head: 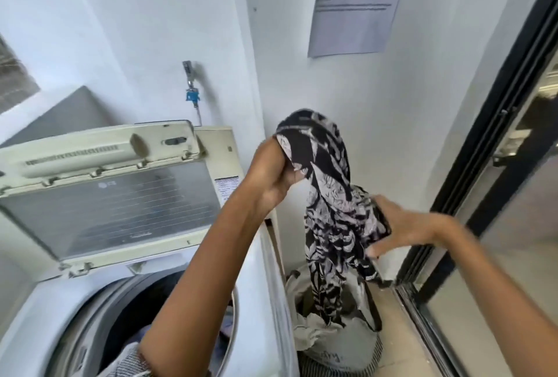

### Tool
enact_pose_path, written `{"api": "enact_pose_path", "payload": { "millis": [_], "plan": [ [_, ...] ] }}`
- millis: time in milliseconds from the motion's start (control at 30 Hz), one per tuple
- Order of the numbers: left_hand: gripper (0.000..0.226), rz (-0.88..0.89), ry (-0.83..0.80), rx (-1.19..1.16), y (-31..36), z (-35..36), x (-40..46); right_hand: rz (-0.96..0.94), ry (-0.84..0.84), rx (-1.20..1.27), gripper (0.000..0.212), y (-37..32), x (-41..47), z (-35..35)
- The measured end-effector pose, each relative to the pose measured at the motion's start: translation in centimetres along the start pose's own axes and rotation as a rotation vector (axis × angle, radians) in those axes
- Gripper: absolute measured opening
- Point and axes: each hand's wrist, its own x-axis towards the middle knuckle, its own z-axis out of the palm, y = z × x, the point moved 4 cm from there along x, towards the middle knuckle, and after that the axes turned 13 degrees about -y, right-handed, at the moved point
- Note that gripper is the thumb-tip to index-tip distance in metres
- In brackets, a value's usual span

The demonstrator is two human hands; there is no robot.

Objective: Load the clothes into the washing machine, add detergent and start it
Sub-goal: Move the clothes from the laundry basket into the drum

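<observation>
A black-and-white patterned garment (329, 210) hangs in the air to the right of the top-loading washing machine (265, 286). My left hand (273, 174) grips its top end, held high. My right hand (401, 227) holds the garment lower down, thumb underneath and fingers around the cloth. The garment's tail trails down into a grey laundry bag (332, 343) on the floor. The machine's lid (105, 195) stands raised. Dark and blue clothes (151, 316) lie in the drum, partly hidden by my left arm.
A white wall corner stands right behind the garment. A black-framed sliding glass door (471, 165) runs along the right. A tap with a blue hose fitting (191, 94) sits on the wall above the machine. A paper notice (356, 2) hangs high up.
</observation>
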Motion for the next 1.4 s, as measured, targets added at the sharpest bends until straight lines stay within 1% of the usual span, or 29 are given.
{"api": "enact_pose_path", "payload": {
  "millis": [33, 67, 100, 133, 167, 200, 233, 300, 367, 433, 500, 567, 600, 667, 733, 800, 833, 867, 900, 933, 1000, 1033, 1100, 1167, 1233, 1267, 1333, 1367, 1400],
  "plan": [
    [0.028, 0.037, -0.020, -0.065, 1.5, 0.1, -1.0, -0.065, -0.004, 0.040, 0.121, -1.2, 1.2, 1.7],
    [0.032, 0.078, -0.042, -0.120, 2.9, 0.1, -2.0, -0.149, 0.013, 0.117, 0.114, -2.5, 2.3, 3.2],
    [0.037, 0.122, -0.055, -0.161, 4.3, -0.1, -3.0, -0.257, 0.052, 0.227, 0.095, -3.9, 3.2, 4.3],
    [0.040, 0.170, -0.053, -0.179, 5.6, -0.5, -4.1, -0.359, 0.102, 0.357, 0.069, -5.4, 3.8, 5.0],
    [0.037, 0.223, -0.031, -0.180, 6.9, -1.3, -5.2, -0.445, 0.138, 0.494, 0.047, -6.9, 4.1, 5.5],
    [0.031, 0.274, 0.013, -0.168, 8.2, -2.3, -6.4, -0.500, 0.168, 0.614, 0.036, -8.3, 4.3, 5.5],
    [0.025, 0.317, 0.075, -0.156, 9.3, -3.5, -7.5, -0.522, 0.213, 0.707, 0.029, -9.5, 4.2, 5.2],
    [0.020, 0.408, 0.236, -0.077, 11.2, -6.9, -10.3, -0.556, 0.310, 0.859, 0.026, -12.3, 3.5, 3.9],
    [0.022, 0.445, 0.464, 0.131, 12.4, -11.1, -13.9, -0.667, 0.349, 1.009, 0.020, -15.6, 1.6, 2.4],
    [0.031, 0.354, 0.637, 0.338, 12.2, -15.1, -17.1, -0.804, 0.345, 1.060, 0.013, -19.0, -0.7, 1.1],
    [0.039, 0.226, 0.715, 0.380, 10.9, -18.3, -19.8, -0.875, 0.294, 1.065, 0.010, -22.2, -2.7, 0.8],
    [0.042, 0.168, 0.723, 0.413, 9.4, -20.2, -21.7, -0.894, 0.209, 1.079, 0.015, -25.2, -3.6, 1.2],
    [0.046, 0.160, 0.717, 0.484, 8.9, -20.6, -22.6, -0.893, 0.154, 1.091, 0.019, -26.8, -3.9, 1.7],
    [0.055, 0.101, 0.704, 0.719, 8.4, -21.0, -24.2, -0.886, 0.049, 1.123, 0.020, -30.0, -4.2, 3.0],
    [0.061, -0.043, 0.625, 0.962, 8.2, -20.9, -25.4, -0.879, -0.005, 1.136, 0.016, -32.7, -4.3, 4.1],
    [0.071, -0.203, 0.506, 1.162, 8.1, -20.4, -26.5, -0.850, -0.021, 1.119, 0.019, -35.0, -4.1, 5.3],
    [0.077, -0.249, 0.455, 1.240, 8.1, -19.9, -27.2, -0.832, -0.025, 1.111, 0.022, -35.9, -3.9, 5.9],
    [0.082, -0.252, 0.419, 1.297, 8.3, -19.3, -27.8, -0.812, -0.025, 1.112, 0.024, -36.7, -3.7, 6.4],
    [0.086, -0.212, 0.404, 1.323, 8.7, -18.4, -28.3, -0.794, -0.021, 1.118, 0.023, -37.2, -3.4, 6.9],
    [0.090, -0.124, 0.399, 1.316, 9.1, -17.6, -28.9, -0.777, -0.017, 1.123, 0.022, -37.7, -3.1, 7.4],
    [0.101, 0.103, 0.399, 1.295, 9.6, -15.8, -29.3, -0.751, -0.013, 1.111, 0.016, -38.6, -2.7, 8.6],
    [0.104, 0.189, 0.402, 1.332, 9.7, -15.0, -29.1, -0.744, -0.013, 1.094, 0.014, -39.0, -2.6, 9.1],
    [0.096, 0.307, 0.414, 1.401, 9.2, -14.2, -28.1, -0.751, -0.047, 1.035, 0.013, -39.6, -2.3, 10.4],
    [0.068, 0.418, 0.515, 1.306, 9.0, -15.0, -27.6, -0.768, -0.129, 0.929, 0.016, -40.0, -2.2, 11.5],
    [0.037, 0.493, 0.680, 1.163, 9.1, -16.9, -27.7, -0.769, -0.179, 0.791, 0.014, -39.9, -2.1, 12.1],
    [0.026, 0.484, 0.737, 1.099, 9.1, -18.0, -27.8, -0.781, -0.175, 0.735, 0.012, -39.7, -2.0, 12.1],
    [0.012, 0.433, 0.745, 0.935, 8.7, -19.8, -27.5, -0.851, -0.158, 0.653, 0.006, -39.3, -1.9, 11.8],
    [0.009, 0.422, 0.734, 0.851, 8.5, -20.4, -27.4, -0.891, -0.160, 0.604, 0.008, -38.9, -1.9, 11.6],
    [0.009, 0.427, 0.729, 0.765, 8.4, -20.7, -27.4, -0.919, -0.165, 0.533, 0.014, -38.4, -1.8, 11.4]
  ]
}}
